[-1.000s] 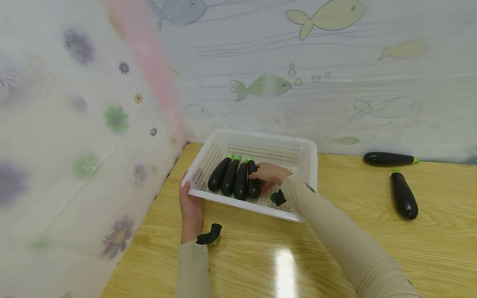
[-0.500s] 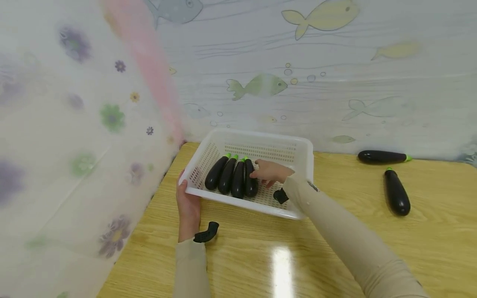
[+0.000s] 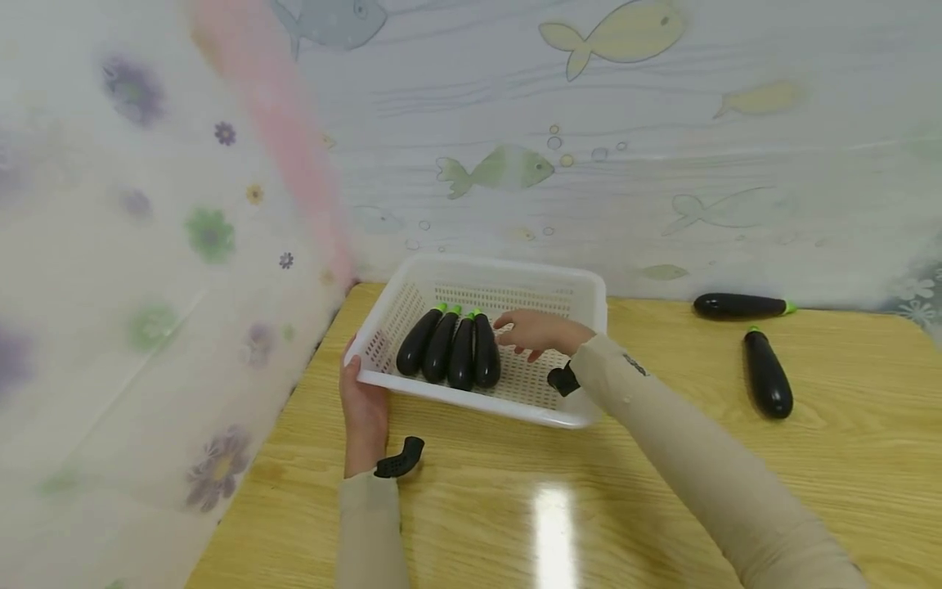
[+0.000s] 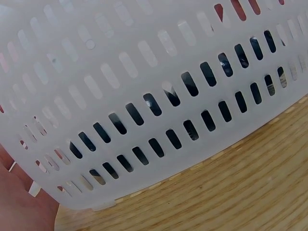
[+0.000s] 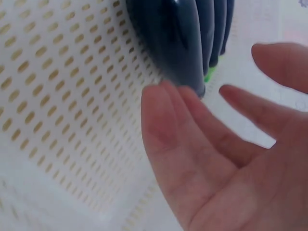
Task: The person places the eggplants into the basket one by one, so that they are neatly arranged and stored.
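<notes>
A white perforated plastic basket [image 3: 515,408] stands slightly askew on the table. My left hand [image 3: 365,413] holds its front left corner, with the thumb over the rim; the other fingers are mostly hidden behind the wall. Several dark eggplants [image 3: 461,356] with green stem ends lie side by side in the left part of the basket. Just right of the rightmost one, my right hand [image 3: 540,330] hovers inside the basket, fingers extended and holding nothing. In the right wrist view a gap separates thumb and fingers, and the nearest eggplant [image 5: 166,38] lies beyond the fingertips.
Two more eggplants lie on the wooden table [image 3: 662,491] to the right: one eggplant [image 3: 739,306] sideways near the wall, another eggplant [image 3: 768,375] in front of it. Patterned sheeting [image 3: 500,213] borders the table at the back and left.
The right hand has drawn off the rightmost eggplant and moved slightly right, leaving it beside the others. The left hand keeps its hold on the basket. The head view has shifted a little.
</notes>
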The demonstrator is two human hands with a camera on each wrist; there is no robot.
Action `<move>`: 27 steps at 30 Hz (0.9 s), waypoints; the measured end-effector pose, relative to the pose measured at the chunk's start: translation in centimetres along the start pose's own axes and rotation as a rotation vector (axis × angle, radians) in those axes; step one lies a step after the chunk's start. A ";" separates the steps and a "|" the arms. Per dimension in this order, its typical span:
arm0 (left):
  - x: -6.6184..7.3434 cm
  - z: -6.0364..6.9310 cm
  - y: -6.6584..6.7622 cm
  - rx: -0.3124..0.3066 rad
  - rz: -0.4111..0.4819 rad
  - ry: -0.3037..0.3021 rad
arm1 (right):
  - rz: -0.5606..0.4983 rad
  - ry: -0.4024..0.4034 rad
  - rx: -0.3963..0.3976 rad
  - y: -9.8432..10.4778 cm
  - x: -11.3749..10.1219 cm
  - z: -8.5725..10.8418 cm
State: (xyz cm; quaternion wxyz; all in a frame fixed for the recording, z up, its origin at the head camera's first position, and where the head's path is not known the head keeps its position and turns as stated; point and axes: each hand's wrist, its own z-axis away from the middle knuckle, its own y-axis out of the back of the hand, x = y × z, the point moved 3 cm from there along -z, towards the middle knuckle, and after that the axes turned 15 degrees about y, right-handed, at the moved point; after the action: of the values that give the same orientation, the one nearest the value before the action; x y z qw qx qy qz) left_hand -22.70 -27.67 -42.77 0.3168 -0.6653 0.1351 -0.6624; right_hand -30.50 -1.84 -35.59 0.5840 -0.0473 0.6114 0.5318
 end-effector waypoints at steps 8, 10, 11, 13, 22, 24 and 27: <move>-0.1 0.0 0.0 -0.010 0.035 0.014 | -0.005 0.041 -0.048 0.7 0.0 1.5; -0.1 -0.1 0.1 -0.007 0.026 0.010 | 0.006 0.056 -0.052 0.7 -0.4 2.0; -0.1 -0.1 0.1 -0.005 0.015 0.007 | 0.006 0.067 -0.053 0.8 -0.6 2.2; -0.1 -0.2 0.2 -0.002 -0.001 0.001 | 0.010 0.091 -0.051 0.8 -1.1 2.6; -0.2 -0.3 0.2 -0.025 0.057 0.010 | 0.028 0.137 -0.042 1.3 -1.6 4.5; -0.2 -0.3 0.2 -0.031 0.055 0.008 | 0.052 0.151 -0.035 1.5 -1.6 5.2; -0.2 -0.1 0.0 -0.028 0.041 0.008 | 0.086 0.165 -0.014 2.0 -1.7 6.3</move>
State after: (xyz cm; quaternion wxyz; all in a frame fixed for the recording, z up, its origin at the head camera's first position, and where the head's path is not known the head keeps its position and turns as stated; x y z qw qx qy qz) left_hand -22.84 -27.61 -42.97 0.3203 -0.6642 0.1592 -0.6565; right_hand -27.14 2.55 -31.57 0.5079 -0.0686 0.6553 0.5549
